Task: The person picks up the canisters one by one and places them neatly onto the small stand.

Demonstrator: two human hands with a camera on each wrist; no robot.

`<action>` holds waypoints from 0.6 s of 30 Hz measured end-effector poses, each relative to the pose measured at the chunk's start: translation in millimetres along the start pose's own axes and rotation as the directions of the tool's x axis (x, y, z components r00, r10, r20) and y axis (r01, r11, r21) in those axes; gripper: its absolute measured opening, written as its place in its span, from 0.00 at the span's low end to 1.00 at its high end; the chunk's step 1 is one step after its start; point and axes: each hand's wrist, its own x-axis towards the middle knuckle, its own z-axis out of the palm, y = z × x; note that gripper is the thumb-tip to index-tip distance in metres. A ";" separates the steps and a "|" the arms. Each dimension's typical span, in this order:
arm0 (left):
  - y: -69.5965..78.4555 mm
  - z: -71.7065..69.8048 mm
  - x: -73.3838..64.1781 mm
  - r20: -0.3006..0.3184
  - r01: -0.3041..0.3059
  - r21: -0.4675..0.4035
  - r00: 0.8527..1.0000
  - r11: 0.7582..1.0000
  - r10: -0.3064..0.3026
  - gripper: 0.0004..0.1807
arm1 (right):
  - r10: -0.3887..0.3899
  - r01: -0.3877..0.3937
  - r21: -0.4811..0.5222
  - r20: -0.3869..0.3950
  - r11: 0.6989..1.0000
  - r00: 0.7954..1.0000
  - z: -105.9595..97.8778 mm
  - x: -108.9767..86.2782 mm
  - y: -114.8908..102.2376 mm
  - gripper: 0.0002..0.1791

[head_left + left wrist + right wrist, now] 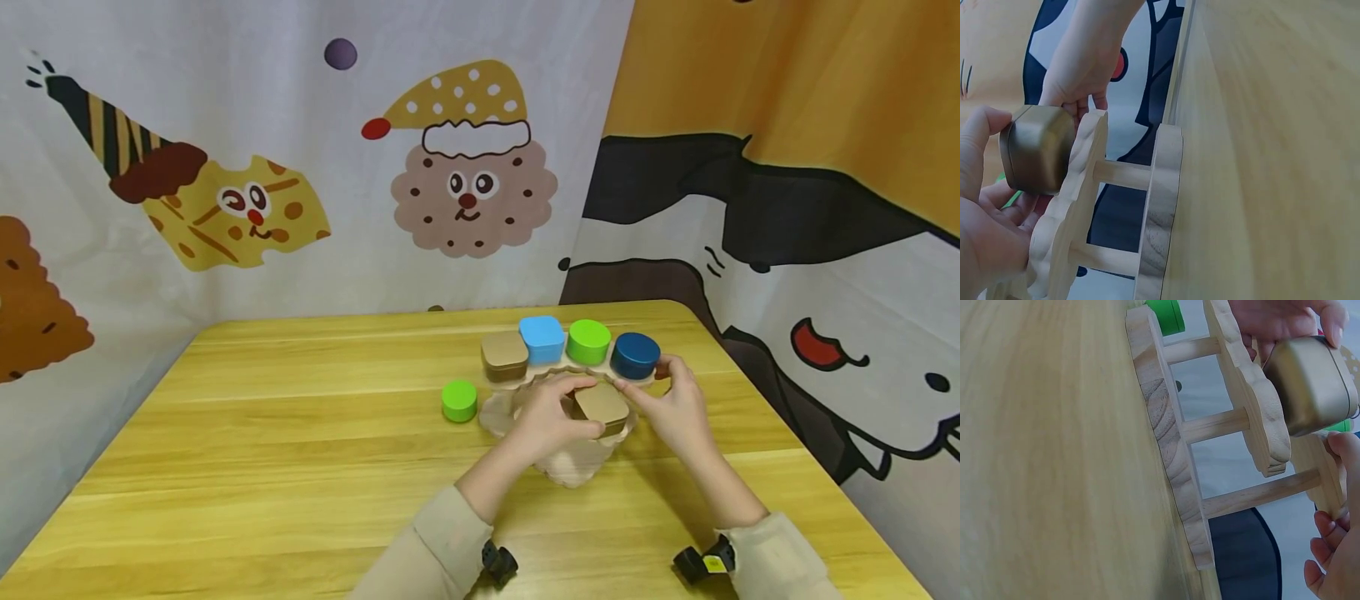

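Observation:
A gold tin (602, 406) with rounded corners is held between the thumb and fingers of my left hand (551, 421). It is over the front tier of a tiered wooden stand (573, 467) with scalloped edges. In the right wrist view the tin (1310, 387) is right at that tier's surface. My right hand (681, 408) pinches the right end of the stand's higher back tier, thumb above and fingers curled below, beside a dark blue round tin (635, 356). The left wrist view shows the gold tin (1041, 150) from the side, with dowels joining the stand's boards.
Along the back tier stand a second gold tin (504, 356), a light blue square tin (542, 339) and a green round tin (588, 342). Another green tin (459, 401) sits on the wooden table (300, 450), left of the stand. A printed curtain (285, 100) hangs behind.

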 end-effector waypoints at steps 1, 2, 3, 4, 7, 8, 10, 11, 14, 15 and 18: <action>-0.2 0.5 0.4 0.000 -0.005 0.006 1.000 1.000 0.005 0.32 | 0.000 0.000 -0.001 0.000 1.000 1.000 0.1 0.0 0.1 0.36; -0.8 1.2 1.0 0.001 -0.011 0.009 1.000 1.000 0.011 0.32 | -0.001 0.001 -0.004 0.000 1.000 1.000 0.1 0.0 0.1 0.36; -1.3 1.8 1.6 0.002 -0.017 0.011 1.000 1.000 0.017 0.32 | 0.000 0.000 -0.005 0.001 1.000 1.000 0.0 -0.1 0.1 0.36; -1.9 2.5 2.0 0.002 -0.022 0.017 1.000 1.000 0.022 0.32 | 0.001 -0.001 -0.006 0.001 1.000 1.000 0.0 -0.1 0.1 0.37; -2.3 3.1 2.3 0.012 -0.029 0.022 1.000 0.999 0.028 0.32 | 0.002 -0.002 -0.007 0.003 1.000 1.000 -0.3 -0.1 0.0 0.37; -2.5 3.3 2.4 0.016 -0.030 0.023 0.999 0.999 0.030 0.32 | 0.002 -0.002 -0.006 0.003 1.000 1.000 -0.4 -0.2 -0.1 0.37; -2.3 3.2 2.1 0.023 -0.031 0.030 0.999 0.999 0.030 0.33 | 0.002 -0.002 -0.003 0.003 1.000 1.000 -0.5 -0.1 -0.2 0.36; -2.3 3.2 1.9 0.028 -0.030 0.031 0.999 0.999 0.029 0.33 | 0.002 -0.002 -0.003 0.002 1.000 1.000 -0.5 -0.2 -0.2 0.36; -3.0 3.6 1.9 0.034 -0.036 0.037 0.999 0.999 0.035 0.33 | 0.000 0.000 -0.001 0.000 1.000 1.000 -0.4 -0.3 -0.2 0.36; -3.1 3.5 1.7 0.036 -0.037 0.037 0.999 0.999 0.036 0.33 | -0.002 0.002 0.001 0.001 1.000 1.000 -0.4 -0.3 -0.1 0.36; -3.1 2.7 0.6 0.043 -0.038 0.024 0.998 0.999 0.037 0.34 | -0.003 0.003 0.005 0.002 1.000 1.000 -0.5 -0.4 0.1 0.36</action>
